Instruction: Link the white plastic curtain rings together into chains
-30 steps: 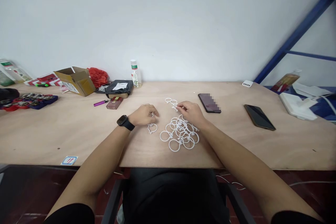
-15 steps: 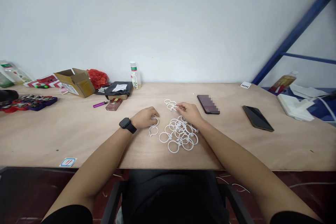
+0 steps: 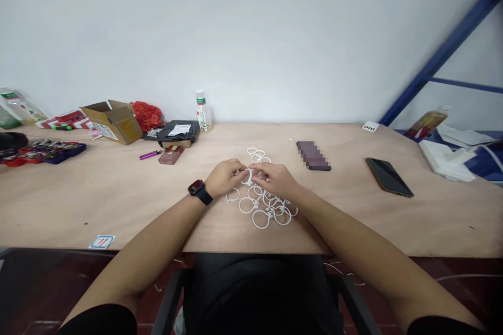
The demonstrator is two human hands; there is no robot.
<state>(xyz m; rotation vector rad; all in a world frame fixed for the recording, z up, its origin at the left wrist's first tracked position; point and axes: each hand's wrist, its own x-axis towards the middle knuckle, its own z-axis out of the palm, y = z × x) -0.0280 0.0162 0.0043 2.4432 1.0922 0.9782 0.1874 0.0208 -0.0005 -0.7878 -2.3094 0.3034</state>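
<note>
- Pinches one white plastic ring (image 3: 247,176) between left hand (image 3: 226,178) and right hand (image 3: 275,179), both sets of fingertips closed on it, just above the ring pile (image 3: 271,210).
- Covers the pile's far edge with the right hand.
- Keeps a smaller ring cluster (image 3: 257,156) just beyond the hands.
- Sits between a black phone (image 3: 388,176) to the right and a purple lighter (image 3: 149,155) and cardboard box (image 3: 113,120) to the left.
- Works at a plywood table (image 3: 118,193) against a white wall (image 3: 251,36), with a blue steel frame (image 3: 444,49) on the right.

Single head-worn view, facing forward and down, close over the table (image 3: 118,193), white rings (image 3: 273,202) centred, wall (image 3: 251,36) beyond
</note>
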